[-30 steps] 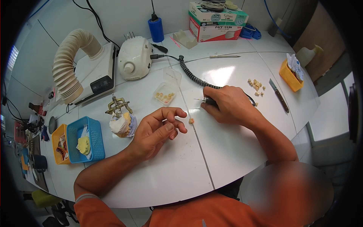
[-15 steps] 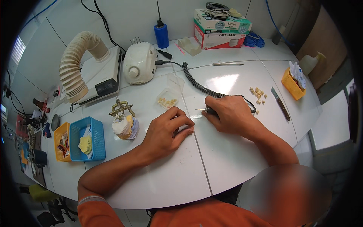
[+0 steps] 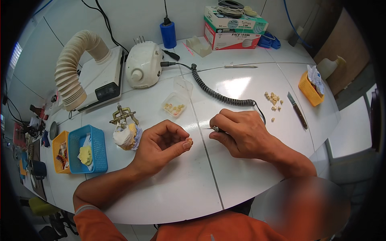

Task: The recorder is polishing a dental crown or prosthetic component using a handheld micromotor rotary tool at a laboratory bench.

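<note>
My left hand (image 3: 160,145) pinches a small tooth-like piece (image 3: 189,140) between thumb and fingertips, over the white table. To its right, my right hand (image 3: 245,134) is closed round a rotary handpiece (image 3: 217,129), mostly hidden in the palm. Its thin bur points left toward the piece, with a gap between them. Beyond my left hand is a clear plastic box (image 3: 175,114) with several small yellowish pieces in it. A dental cast on a brass articulator (image 3: 127,135) stands left of my left hand. More loose tooth-like pieces (image 3: 274,97) lie beyond my right hand.
A coiled black cord (image 3: 219,96) runs from the handpiece toward a white control unit (image 3: 143,66). Left of that stands a white machine with a ribbed hose (image 3: 66,72). Blue (image 3: 103,152) and yellow baskets (image 3: 60,160) sit at left; a knife (image 3: 298,112) lies at right.
My left hand has turned, its fingers lifting off the table, so the pinched piece now shows. My right hand has come slightly nearer to me with the handpiece. The whole view has shifted a little.
</note>
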`<state>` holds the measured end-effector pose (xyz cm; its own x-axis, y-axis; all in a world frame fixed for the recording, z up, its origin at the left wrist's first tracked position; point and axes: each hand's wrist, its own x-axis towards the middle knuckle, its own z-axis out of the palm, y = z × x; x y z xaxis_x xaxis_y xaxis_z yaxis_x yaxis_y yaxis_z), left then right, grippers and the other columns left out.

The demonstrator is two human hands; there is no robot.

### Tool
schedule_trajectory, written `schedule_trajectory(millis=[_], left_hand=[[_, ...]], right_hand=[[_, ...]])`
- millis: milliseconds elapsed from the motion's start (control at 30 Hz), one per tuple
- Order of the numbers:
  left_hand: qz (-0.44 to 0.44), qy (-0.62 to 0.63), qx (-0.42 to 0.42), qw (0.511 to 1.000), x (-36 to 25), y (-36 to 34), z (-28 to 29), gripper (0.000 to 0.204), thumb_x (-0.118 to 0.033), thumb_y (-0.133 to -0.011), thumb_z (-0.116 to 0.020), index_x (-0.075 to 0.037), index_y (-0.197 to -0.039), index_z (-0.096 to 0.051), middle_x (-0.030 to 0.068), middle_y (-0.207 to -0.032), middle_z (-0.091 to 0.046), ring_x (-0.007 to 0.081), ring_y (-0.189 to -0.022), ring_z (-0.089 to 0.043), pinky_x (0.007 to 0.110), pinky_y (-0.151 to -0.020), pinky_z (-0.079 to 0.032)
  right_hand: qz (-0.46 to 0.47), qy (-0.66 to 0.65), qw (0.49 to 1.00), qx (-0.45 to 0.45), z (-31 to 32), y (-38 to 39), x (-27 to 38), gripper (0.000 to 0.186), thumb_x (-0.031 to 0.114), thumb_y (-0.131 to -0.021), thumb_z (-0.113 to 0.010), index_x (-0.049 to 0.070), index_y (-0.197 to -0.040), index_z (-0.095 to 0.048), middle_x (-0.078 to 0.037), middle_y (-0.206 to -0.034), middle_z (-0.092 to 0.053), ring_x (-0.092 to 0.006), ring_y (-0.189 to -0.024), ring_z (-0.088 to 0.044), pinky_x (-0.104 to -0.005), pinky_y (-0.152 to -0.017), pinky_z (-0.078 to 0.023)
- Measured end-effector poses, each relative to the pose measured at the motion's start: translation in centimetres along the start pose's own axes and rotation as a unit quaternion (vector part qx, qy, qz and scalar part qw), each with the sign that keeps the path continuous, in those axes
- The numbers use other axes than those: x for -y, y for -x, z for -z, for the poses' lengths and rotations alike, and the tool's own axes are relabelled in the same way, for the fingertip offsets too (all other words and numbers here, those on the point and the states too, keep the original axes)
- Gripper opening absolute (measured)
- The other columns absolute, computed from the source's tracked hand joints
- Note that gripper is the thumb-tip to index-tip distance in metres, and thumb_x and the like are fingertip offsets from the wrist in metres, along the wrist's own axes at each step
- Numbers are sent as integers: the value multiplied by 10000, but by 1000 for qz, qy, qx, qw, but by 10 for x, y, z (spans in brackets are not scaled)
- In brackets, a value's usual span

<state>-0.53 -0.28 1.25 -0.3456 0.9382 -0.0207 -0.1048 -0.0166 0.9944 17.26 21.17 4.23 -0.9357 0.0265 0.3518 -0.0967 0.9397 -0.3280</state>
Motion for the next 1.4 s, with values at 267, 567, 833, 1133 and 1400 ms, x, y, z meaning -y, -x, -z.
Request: schedule_trajectory(millis=[267,567,833,1133,1400], left_hand=[[125,136,27,982,-9,10,-9,159,-111,-1021,-763,-40,-1116,-657,92,-1080,-783,158,-1007,-760,285,-780,-578],[88,140,43,985,3,10,-11,154,-129,-1015,-778,-40,-1114,-702,88,-1104,-787,133,-1008,-729,289,-842,-575],[89,134,51,986,2,9,-9,158,-135,-1015,-777,-37,-1121,-714,61,-1075,-780,115,-981,-710,283,-870,-565],[98,117,53,987,-2,8,-10,161,-175,-1027,-768,-49,-1101,-698,74,-1042,-788,121,-986,-732,271,-830,-557],[105,108,56,987,-3,8,-11,153,-169,-1033,-759,-49,-1104,-694,67,-1047,-782,113,-988,-729,269,-839,-559]], right_hand=[[77,-96,983,-139,-4,2,20,284,156,-809,-899,80,-1031,-740,-26,-731,-631,-216,-559,-599,-356,-513,-442],[108,-72,980,-150,-13,4,29,346,115,-785,-903,79,-1110,-791,5,-653,-578,-166,-485,-525,-334,-463,-399],[126,-58,979,-146,-16,4,29,317,94,-783,-888,103,-1088,-800,26,-611,-518,-148,-460,-477,-328,-442,-370],[130,-58,977,-159,-16,4,31,270,78,-753,-888,119,-1000,-787,42,-605,-512,-124,-456,-451,-308,-443,-353],[119,-63,976,-174,-19,4,31,209,76,-744,-886,122,-911,-768,39,-599,-509,-135,-457,-463,-312,-445,-365]])
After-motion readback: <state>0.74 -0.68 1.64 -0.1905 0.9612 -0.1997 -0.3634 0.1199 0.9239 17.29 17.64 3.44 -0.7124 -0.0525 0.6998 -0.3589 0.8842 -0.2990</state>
